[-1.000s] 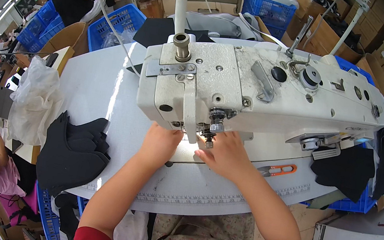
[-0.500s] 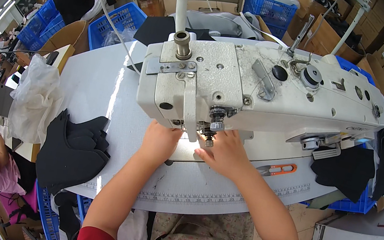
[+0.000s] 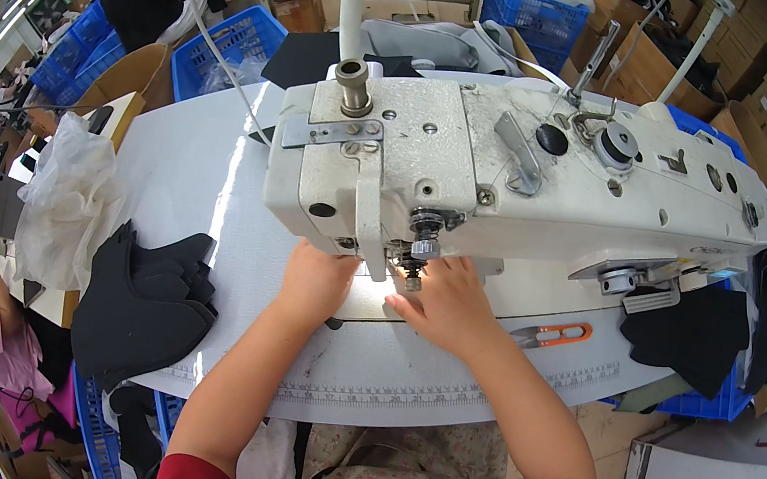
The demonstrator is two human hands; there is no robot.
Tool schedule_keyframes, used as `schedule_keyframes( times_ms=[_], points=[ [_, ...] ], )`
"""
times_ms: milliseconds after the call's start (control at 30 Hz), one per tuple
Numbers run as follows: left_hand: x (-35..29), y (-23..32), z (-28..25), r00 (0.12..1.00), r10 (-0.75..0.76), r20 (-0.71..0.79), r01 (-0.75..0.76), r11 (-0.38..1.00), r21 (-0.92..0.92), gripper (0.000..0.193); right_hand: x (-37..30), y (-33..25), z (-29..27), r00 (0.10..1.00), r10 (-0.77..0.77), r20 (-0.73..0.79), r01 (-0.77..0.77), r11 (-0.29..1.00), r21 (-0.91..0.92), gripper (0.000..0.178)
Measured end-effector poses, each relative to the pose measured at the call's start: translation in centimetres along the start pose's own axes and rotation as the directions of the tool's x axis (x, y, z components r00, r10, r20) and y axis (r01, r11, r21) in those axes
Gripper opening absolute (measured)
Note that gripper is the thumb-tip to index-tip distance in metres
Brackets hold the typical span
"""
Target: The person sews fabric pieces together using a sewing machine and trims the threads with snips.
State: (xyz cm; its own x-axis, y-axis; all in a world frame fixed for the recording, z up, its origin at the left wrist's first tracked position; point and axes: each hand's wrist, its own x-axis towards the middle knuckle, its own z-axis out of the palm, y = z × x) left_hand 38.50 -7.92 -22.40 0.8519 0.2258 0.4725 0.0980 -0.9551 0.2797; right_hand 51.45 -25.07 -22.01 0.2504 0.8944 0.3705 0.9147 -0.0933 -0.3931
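Both my hands are at the needle end of a white sewing machine point(image 3: 386, 164). My left hand point(image 3: 317, 281) is closed at the left of the needle area, its fingertips hidden under the machine head. On the other side, my right hand point(image 3: 444, 301) has bent fingers, with the thumb reaching toward the needle area; its fingertips are partly covered. Whatever lies between them is hidden or too small to name. Light shines on the machine bed there. Thread snips point(image 3: 551, 336) with an orange handle lie on the table just right of my right hand.
Stacked black cut pieces point(image 3: 144, 306) lie left on the white table point(image 3: 192, 142); more black pieces point(image 3: 693, 327) are at the right. A clear plastic bag point(image 3: 76, 198) and a blue crate point(image 3: 233, 47) stand beyond the left edge. Two other people are at the left.
My hands stay in nearly the same place at the needle area. The whole view has shifted slightly. At the far left, the person in pink has moved a little.
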Motion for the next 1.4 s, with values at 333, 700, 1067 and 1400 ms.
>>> schedule_keyframes(
  times_ms=[333,700,1067,1400],
  points=[
    [-0.5,-1.0,0.7,0.997,0.07,0.028,-0.072,0.993,0.096,0.016,0.1,0.1,0.0,0.995,-0.04,-0.088,0.039,0.999,-0.012,0.048],
    [-0.4,-0.8,0.6,0.999,0.05,0.008,-0.051,0.993,0.111,0.024,0.0,0.2,0.2,0.996,-0.039,-0.075,0.039,0.999,-0.004,0.045],
    [0.8,-2.8,-1.1,0.981,0.169,0.098,-0.177,0.981,0.082,0.024,-0.1,0.1,0.1,0.999,-0.008,-0.049,0.006,0.999,-0.036,0.026],
    [3.4,-3.8,-2.6,0.98,-0.014,0.201,0.028,0.997,-0.067,0.034,-3.5,-0.2,-5.7,0.996,0.091,0.01,-0.086,0.968,-0.236,0.033]
  ],
)
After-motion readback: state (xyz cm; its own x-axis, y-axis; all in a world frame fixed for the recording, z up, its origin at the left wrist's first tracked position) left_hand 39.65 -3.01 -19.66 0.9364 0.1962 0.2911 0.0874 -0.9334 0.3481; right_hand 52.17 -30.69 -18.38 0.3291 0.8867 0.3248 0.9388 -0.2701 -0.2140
